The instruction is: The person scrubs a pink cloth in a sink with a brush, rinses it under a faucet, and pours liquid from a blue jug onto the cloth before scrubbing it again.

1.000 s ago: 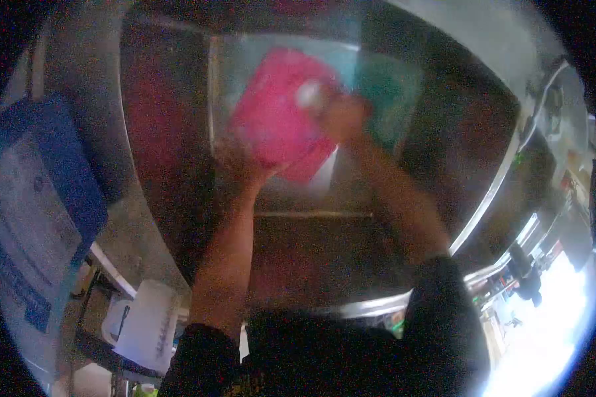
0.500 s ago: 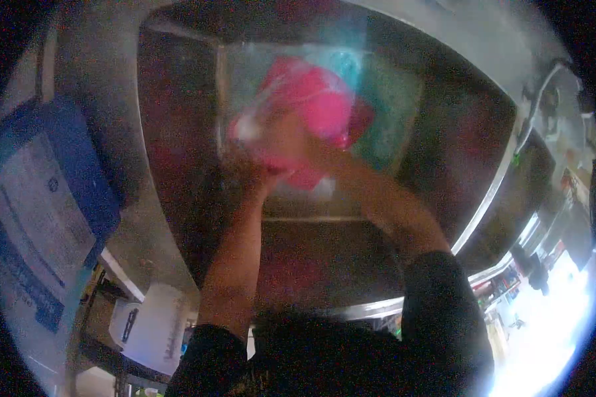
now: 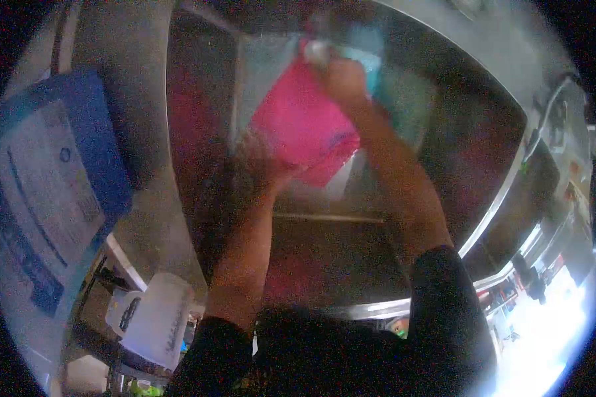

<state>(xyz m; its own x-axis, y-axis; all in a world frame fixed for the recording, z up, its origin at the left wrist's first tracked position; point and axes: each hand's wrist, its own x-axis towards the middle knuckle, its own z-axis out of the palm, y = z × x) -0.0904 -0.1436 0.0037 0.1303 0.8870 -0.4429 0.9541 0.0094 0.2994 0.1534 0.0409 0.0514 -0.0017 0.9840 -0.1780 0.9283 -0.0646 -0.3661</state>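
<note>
A bright pink item (image 3: 301, 119), flat and sheet-like, is spread between my two hands over a deep metal basin. My left hand (image 3: 278, 172) is at its lower left edge, fingers blurred and partly behind it, closed on that edge. Near its top edge, my right hand (image 3: 343, 76) is closed in a fist, with a small whitish thing (image 3: 316, 51) at its fingers that is too blurred to name. Below the pink item lies a pale rectangular area with a teal patch (image 3: 371, 59) at its upper right.
The basin's metal rim (image 3: 503, 192) curves around the right side. On the left lies a blue and white printed package (image 3: 66, 172). A white measuring jug (image 3: 155, 321) stands at the lower left. Bright light comes from the lower right.
My right hand has moved up and away from my left hand. The pink item, bunched before, is now spread flatter between them. The view has shifted slightly.
</note>
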